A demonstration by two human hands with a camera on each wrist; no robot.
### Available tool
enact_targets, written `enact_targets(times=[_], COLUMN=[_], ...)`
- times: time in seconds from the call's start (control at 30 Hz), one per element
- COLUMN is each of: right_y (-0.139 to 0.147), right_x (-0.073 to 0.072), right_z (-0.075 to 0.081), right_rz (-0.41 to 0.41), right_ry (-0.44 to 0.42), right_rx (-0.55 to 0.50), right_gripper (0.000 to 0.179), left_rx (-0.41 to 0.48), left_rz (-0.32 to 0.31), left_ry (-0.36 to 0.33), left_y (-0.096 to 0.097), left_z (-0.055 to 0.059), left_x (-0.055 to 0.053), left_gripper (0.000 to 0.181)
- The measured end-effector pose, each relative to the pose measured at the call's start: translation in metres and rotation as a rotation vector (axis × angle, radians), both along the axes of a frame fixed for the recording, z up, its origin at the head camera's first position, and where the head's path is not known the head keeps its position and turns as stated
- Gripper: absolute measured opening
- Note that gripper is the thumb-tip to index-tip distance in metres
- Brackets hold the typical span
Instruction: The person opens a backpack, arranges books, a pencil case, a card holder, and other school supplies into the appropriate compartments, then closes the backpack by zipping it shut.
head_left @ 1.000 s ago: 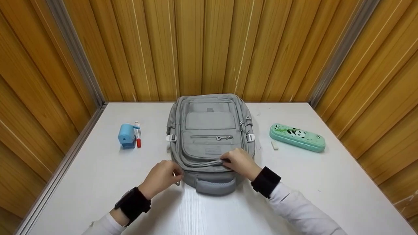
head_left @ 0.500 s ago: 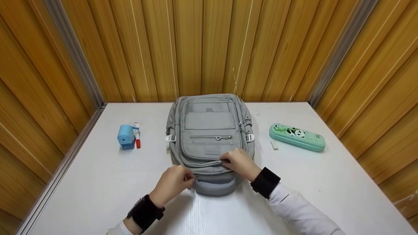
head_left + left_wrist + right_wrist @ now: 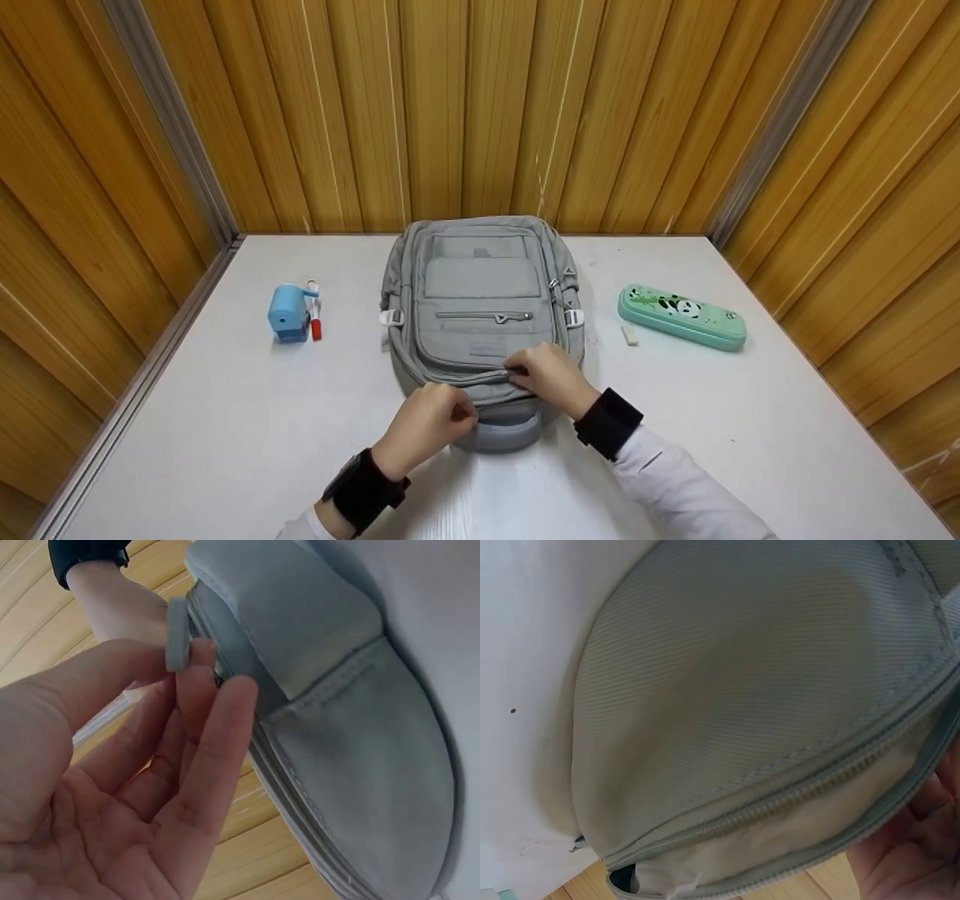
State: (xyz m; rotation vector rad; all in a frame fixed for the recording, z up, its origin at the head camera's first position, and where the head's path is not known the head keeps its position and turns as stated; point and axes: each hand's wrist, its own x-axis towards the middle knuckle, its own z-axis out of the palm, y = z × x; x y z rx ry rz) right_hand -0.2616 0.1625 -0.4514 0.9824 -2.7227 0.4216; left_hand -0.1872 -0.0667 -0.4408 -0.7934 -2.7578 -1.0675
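Backpack (image 3: 484, 277), unreadably small label (image 3: 488, 349), left hand (image 3: 429, 421) pinching zipper pull (image 3: 178, 634)

Room either side of the grey fabric backpack (image 3: 484, 279)
White desk (image 3: 345, 367) leaves passage up to a red-capped white marker (image 3: 316, 315) left, a small white block (image 3: 629, 335) right.

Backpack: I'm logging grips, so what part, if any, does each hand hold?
The left hand pinches a zipper pull; the right hand holds the open zipper's edge.
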Motion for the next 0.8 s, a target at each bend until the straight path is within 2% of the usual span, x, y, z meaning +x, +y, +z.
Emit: enact_targets(times=[0.17,0.53,0.7,0.8], right_y=[0.0,0.0,0.0,0.0], right_x=[-0.001,-0.001,-0.001,0.0], right_z=[-0.001,-0.002,-0.002,-0.002], right_rz=[-0.008,-0.019,-0.011,-0.015], right_ry=[-0.014,-0.025,-0.022,-0.012], right_rx=[-0.013,-0.032,-0.031,-0.026], right_gripper=[0.017,0.018,0.017,0.017], left_rx=[-0.01,-0.021,-0.008,-0.003], left_rz=[-0.01,-0.018,-0.042,-0.062], left_ry=[-0.014,0.01,0.002,-0.029], left_y=[0.014,0.04,0.043,0.04], left_z=[0.0,-0.002,-0.002,-0.002], left_x=[-0.001,-0.004,-0.006,-0.01], left_gripper=[0.007,0.006,0.005,0.004])
